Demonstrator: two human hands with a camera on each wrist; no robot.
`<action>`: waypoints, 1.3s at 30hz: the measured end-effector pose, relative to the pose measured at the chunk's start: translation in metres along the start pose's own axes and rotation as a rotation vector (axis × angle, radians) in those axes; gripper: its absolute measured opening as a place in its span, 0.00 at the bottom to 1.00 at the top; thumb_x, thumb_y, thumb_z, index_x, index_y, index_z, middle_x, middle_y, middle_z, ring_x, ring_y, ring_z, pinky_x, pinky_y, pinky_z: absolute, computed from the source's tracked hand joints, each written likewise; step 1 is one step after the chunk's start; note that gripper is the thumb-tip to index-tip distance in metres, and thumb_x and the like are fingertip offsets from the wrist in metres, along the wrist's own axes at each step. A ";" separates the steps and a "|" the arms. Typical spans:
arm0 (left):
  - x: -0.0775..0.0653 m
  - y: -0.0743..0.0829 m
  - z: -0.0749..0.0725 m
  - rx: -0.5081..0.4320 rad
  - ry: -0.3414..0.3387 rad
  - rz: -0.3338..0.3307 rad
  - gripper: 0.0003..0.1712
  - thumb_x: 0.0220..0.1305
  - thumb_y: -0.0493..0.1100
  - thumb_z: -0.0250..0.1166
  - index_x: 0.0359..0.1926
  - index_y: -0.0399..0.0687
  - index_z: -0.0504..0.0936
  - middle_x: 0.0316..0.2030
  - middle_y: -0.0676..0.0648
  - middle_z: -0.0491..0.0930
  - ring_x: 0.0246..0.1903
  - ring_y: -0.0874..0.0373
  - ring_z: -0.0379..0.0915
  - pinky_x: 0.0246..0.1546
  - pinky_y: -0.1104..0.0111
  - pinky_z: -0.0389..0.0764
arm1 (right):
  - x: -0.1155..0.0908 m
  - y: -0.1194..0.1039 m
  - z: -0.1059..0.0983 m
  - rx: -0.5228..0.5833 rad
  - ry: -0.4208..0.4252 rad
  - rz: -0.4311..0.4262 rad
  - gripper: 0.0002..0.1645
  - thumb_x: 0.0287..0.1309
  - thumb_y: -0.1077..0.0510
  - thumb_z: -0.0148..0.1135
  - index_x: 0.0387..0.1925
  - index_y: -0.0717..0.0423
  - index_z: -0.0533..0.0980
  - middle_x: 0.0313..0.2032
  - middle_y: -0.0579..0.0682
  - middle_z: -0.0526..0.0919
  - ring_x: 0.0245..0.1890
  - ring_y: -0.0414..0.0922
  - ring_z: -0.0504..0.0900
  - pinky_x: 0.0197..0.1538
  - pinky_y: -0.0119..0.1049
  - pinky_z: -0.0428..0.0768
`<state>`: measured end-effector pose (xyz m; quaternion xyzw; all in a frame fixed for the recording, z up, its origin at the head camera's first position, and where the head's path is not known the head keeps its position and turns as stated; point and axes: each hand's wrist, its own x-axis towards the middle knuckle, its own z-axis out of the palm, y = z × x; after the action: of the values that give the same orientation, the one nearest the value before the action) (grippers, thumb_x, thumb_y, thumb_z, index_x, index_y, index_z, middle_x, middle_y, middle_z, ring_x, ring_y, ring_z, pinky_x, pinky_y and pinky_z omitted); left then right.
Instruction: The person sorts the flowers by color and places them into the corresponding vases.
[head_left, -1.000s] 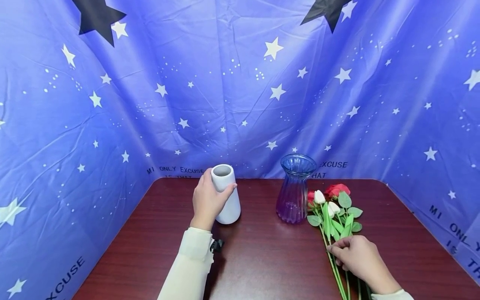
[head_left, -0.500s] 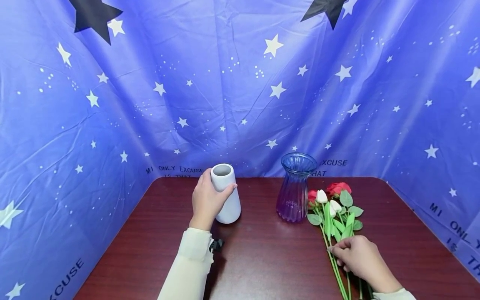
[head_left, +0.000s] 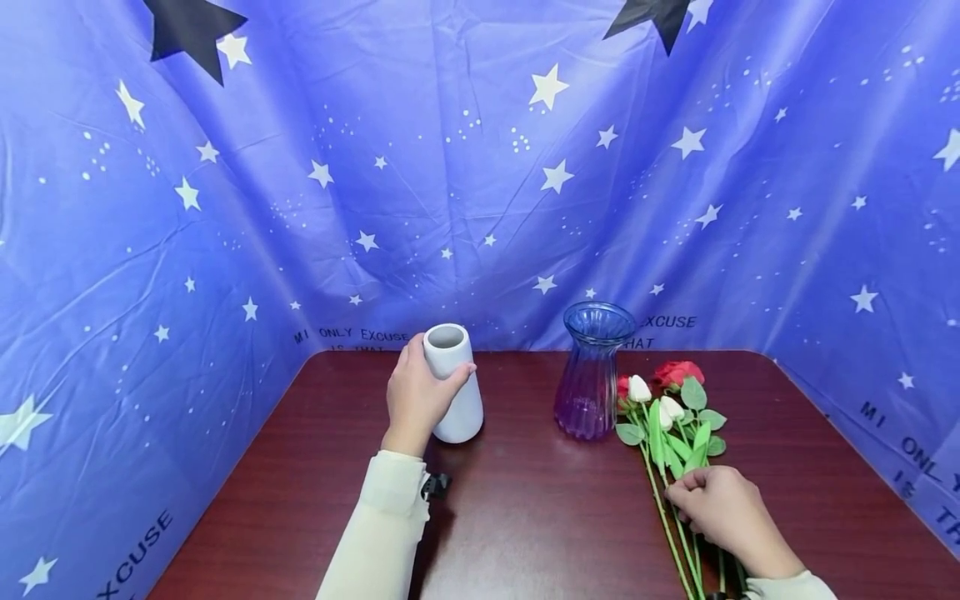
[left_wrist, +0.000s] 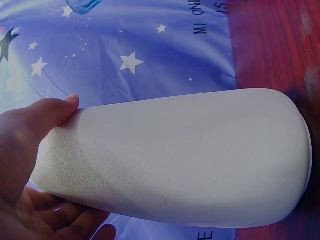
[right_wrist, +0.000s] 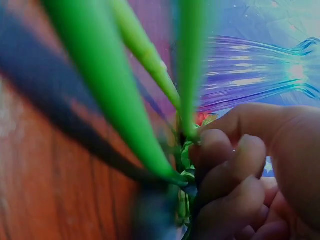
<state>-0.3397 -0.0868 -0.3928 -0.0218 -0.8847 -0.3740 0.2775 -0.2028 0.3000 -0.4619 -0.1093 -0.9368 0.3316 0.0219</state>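
Observation:
In the head view, my left hand (head_left: 418, 393) grips the white vase (head_left: 459, 408) near its neck, thumb on the front right side. The vase stands upright on the table, and the left wrist view shows its smooth white side (left_wrist: 190, 155) between thumb and fingers. My right hand (head_left: 723, 510) pinches a green stem among the flowers at the right. White tulips (head_left: 671, 410) and red roses (head_left: 678, 373) lie there with green leaves, stems towards me. Close up in the right wrist view, curled fingers (right_wrist: 230, 165) meet thick, blurred green stems (right_wrist: 105, 80).
A blue and purple glass vase (head_left: 588, 383) stands upright just left of the flower heads. The dark red wooden table (head_left: 525, 517) ends at a blue cloth (head_left: 480, 192) with stars, which hangs at the back and both sides.
My right hand has shifted slightly right along with its pinched stem, and the tulips have moved a little against each other. The left hand and the white vase have stayed in place.

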 end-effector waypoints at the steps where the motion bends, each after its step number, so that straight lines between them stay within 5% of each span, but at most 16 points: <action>1: -0.001 -0.001 0.000 0.002 -0.001 -0.003 0.48 0.49 0.67 0.78 0.65 0.47 0.74 0.52 0.44 0.81 0.47 0.44 0.81 0.45 0.49 0.83 | 0.000 0.000 0.000 0.001 0.000 0.006 0.10 0.59 0.52 0.67 0.26 0.50 0.84 0.16 0.43 0.81 0.16 0.42 0.79 0.21 0.36 0.76; 12: 0.001 0.000 0.000 -0.004 -0.010 0.006 0.49 0.51 0.67 0.77 0.67 0.47 0.72 0.53 0.46 0.80 0.47 0.46 0.81 0.46 0.49 0.83 | 0.007 0.002 -0.009 -0.081 0.051 -0.025 0.12 0.62 0.49 0.63 0.31 0.51 0.85 0.21 0.44 0.78 0.24 0.43 0.73 0.30 0.38 0.70; 18: -0.001 -0.001 -0.001 0.004 -0.008 -0.001 0.50 0.50 0.67 0.78 0.67 0.47 0.72 0.54 0.45 0.80 0.48 0.45 0.81 0.46 0.49 0.83 | 0.000 0.001 -0.010 0.079 -0.030 0.026 0.13 0.65 0.53 0.58 0.34 0.56 0.84 0.22 0.45 0.84 0.20 0.41 0.79 0.26 0.35 0.79; 25: 0.002 0.001 -0.002 -0.001 -0.029 -0.007 0.51 0.51 0.67 0.77 0.68 0.46 0.71 0.55 0.45 0.79 0.49 0.46 0.81 0.47 0.49 0.83 | 0.003 0.000 -0.012 0.320 -0.137 0.018 0.23 0.73 0.57 0.56 0.58 0.73 0.75 0.31 0.50 0.87 0.24 0.40 0.81 0.29 0.37 0.85; 39: 0.005 0.004 -0.004 0.021 -0.046 -0.030 0.50 0.50 0.68 0.77 0.67 0.48 0.72 0.54 0.45 0.79 0.48 0.45 0.81 0.46 0.48 0.83 | 0.005 0.002 -0.007 0.444 -0.144 -0.002 0.25 0.75 0.51 0.60 0.55 0.72 0.76 0.28 0.47 0.80 0.20 0.38 0.75 0.24 0.36 0.82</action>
<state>-0.3414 -0.0874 -0.3855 -0.0142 -0.8949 -0.3682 0.2517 -0.2063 0.3071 -0.4581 -0.0767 -0.8401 0.5365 -0.0212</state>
